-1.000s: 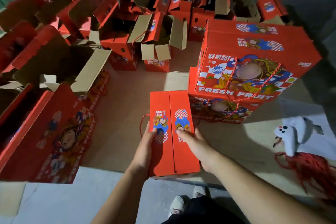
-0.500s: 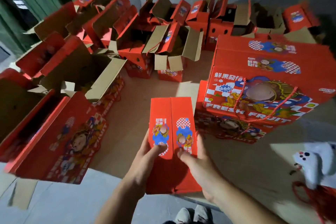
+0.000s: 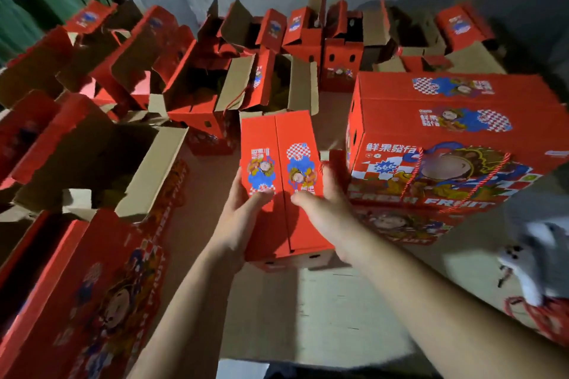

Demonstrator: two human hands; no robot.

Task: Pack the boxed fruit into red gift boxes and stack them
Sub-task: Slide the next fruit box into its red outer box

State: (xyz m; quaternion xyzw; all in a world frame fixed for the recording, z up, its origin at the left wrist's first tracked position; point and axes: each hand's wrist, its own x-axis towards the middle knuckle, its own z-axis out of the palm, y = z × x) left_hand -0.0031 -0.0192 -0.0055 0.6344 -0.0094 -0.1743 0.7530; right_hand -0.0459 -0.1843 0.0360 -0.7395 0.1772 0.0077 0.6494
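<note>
Probably heavy, stiff cardboard: left hand (image 3: 243, 209) and right hand (image 3: 320, 203) clasp the closed gift box (image 3: 281, 163) by its sides; support underneath.

Closed red gift box (image 3: 284, 181), held aloft

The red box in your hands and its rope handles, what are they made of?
The closed red box looks like printed cardboard with a fairly matte red face; the open boxes nearby show plain brown inner flaps. The handles on the stacked box look like twisted red cord, fibre uncertain.
</note>
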